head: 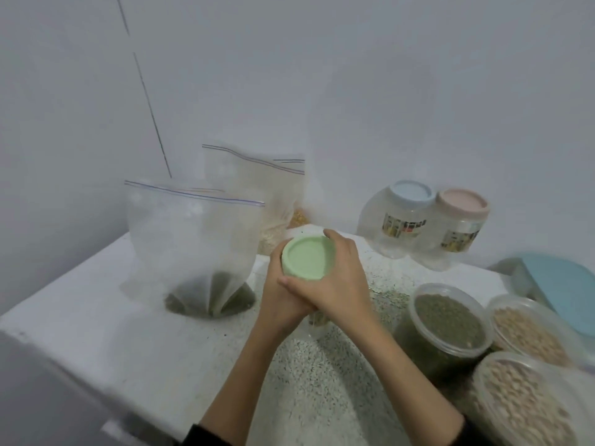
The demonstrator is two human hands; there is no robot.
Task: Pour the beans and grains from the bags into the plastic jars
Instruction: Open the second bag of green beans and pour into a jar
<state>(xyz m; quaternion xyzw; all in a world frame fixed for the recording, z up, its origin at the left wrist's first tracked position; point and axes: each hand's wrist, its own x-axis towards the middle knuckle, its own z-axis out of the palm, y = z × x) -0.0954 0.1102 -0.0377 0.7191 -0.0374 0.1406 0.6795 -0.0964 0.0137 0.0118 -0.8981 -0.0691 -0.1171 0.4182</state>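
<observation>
There is a single view, a wide-angle camera worn on the person's head. It looks forward and steeply down onto a white speckled stone countertop (135, 333), which fills the lower half of the frame, with a plain pale wall (354, 75) across the upper half. The camera sits close: both forearms rise from the bottom edge to the centre of the frame. The wide lens bends things near the edges, so the clear round plastic jars of grains (521, 400) at lower right look stretched and blurred. With only one camera, no part of the scene is shared between views.
</observation>
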